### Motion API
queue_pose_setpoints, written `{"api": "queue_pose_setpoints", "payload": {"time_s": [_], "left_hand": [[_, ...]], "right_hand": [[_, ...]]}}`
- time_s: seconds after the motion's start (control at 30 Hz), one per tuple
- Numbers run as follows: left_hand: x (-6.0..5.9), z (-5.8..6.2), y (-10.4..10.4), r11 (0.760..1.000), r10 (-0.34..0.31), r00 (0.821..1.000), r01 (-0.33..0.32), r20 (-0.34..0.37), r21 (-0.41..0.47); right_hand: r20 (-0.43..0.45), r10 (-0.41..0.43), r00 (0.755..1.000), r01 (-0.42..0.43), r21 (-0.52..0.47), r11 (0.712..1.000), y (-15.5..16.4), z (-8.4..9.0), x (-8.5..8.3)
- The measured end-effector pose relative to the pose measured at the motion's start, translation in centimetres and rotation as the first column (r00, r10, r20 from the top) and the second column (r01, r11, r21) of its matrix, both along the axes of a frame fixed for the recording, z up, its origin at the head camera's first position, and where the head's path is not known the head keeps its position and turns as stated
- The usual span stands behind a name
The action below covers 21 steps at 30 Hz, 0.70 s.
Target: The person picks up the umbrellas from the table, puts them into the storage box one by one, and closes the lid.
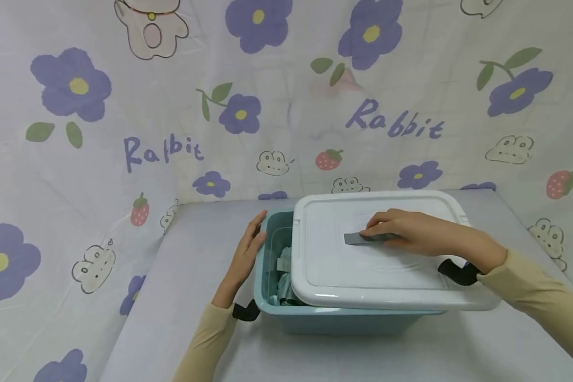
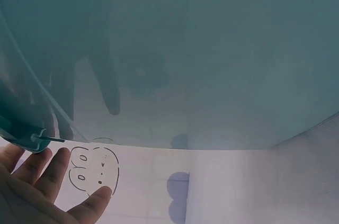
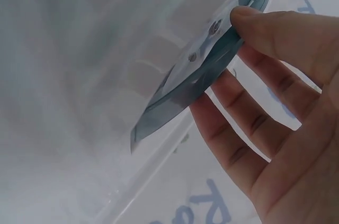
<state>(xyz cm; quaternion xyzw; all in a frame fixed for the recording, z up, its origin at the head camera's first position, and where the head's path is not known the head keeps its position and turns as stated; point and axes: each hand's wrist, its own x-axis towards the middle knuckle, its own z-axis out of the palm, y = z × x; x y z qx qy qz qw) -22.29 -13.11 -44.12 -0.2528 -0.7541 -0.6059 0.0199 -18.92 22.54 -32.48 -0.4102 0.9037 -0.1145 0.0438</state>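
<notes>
A teal storage box [image 1: 348, 321] stands on the table, its white lid [image 1: 334, 273] shifted right so the left end is uncovered. My right hand [image 1: 417, 232] pinches the grey handle [image 1: 356, 239] on top of the lid. In the right wrist view my thumb lies on one side of the handle [image 3: 175, 102] and the fingers reach behind it. My left hand [image 1: 244, 253] lies along the box's left end, fingers straight and fingertips at the rim. In the left wrist view the translucent wall [image 2: 212, 75] rises beside the spread fingers. Crumpled teal items [image 1: 285, 286] show inside.
The lid sticks out past the box on the right. A pale cloth covers the table [image 1: 210, 228], and a curtain [image 1: 286, 132] printed with purple flowers and rabbits hangs behind and along the sides. Black straps [image 1: 246, 311] circle both wrists.
</notes>
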Motion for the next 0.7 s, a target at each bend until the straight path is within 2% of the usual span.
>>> {"api": "queue_pose_setpoints", "payload": {"time_s": [0.27, 0.7], "left_hand": [[0.0, 0.2, 0.0, 1.0, 0.008, 1.0, -0.008, -0.001, -0.015], [0.2, 0.8, 0.1, 1.0, -0.001, 1.0, 0.002, 0.031, -0.026]], "right_hand": [[0.028, 0.001, 1.0, -0.001, 0.005, 1.0, -1.9, -0.3, -0.2], [0.007, 0.008, 1.0, -0.008, 0.037, 0.999, -4.0, -0.8, -0.3]]}}
